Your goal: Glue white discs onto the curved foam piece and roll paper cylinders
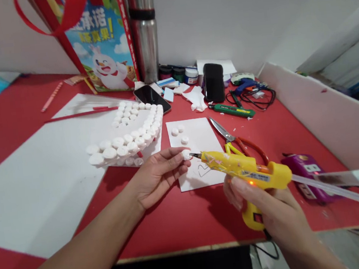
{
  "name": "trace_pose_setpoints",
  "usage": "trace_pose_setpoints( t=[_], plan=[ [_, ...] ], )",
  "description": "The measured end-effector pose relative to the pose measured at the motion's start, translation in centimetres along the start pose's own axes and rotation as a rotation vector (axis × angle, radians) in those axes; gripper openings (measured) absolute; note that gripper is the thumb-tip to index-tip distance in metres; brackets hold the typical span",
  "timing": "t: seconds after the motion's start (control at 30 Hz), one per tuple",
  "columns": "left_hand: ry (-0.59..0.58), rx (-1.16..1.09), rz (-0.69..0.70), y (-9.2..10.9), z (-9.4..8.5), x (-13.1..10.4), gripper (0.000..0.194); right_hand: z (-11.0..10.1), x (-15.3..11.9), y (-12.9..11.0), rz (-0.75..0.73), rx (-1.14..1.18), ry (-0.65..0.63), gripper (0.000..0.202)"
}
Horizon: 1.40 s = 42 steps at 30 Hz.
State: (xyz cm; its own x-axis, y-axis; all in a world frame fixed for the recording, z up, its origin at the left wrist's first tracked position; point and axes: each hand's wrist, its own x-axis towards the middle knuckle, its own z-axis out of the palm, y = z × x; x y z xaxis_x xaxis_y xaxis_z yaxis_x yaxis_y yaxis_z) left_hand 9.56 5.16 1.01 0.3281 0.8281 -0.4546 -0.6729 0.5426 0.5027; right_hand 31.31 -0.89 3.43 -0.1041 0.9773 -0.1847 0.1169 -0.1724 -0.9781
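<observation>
A curved assembly of white discs (122, 151) stands on the red surface (177, 225). The left hand (160, 170) pinches a small white disc (186, 154) over a white card (203, 134); the right hand (274, 210) grips a glue-streaked yellow glue gun (228, 163), its nozzle (195, 155) at the disc, contact unclear, trigger hidden, glue stick (341, 193) cut off rightward.

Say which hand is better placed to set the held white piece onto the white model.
Probably the left hand: it pinches the white piece close to the white model, while the right hand is occupied with the glue gun.
</observation>
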Motion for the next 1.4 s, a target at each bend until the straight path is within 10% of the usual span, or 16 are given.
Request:
trace_pose_setpoints(
  t=[0.73, 0.93, 1.17, 1.4],
  plan=[
    [-0.015, 0.074, 0.137, -0.2, -0.3, 0.3, 0.015, 0.0, 0.0, -0.3, 0.017, -0.047, 0.041, 0.044],
    [0.001, 0.797, 0.389, 0.0, -0.6, -3.6, 0.017, -0.2, 2.0, -1.4, -0.138, 0.094, -0.023, 0.039],
    [0.475, 1.894, 1.031, 1.9, -3.2, -11.4, 0.027, 1.1, 4.0, -1.4, -0.171, 0.170, -0.001, 0.038],
    [0.275, 2.174, 1.175, 1.9, -3.2, -7.5, 0.024, 0.8, 3.7, -0.5, -0.070, 0.203, 0.014, 0.041]
  ],
)
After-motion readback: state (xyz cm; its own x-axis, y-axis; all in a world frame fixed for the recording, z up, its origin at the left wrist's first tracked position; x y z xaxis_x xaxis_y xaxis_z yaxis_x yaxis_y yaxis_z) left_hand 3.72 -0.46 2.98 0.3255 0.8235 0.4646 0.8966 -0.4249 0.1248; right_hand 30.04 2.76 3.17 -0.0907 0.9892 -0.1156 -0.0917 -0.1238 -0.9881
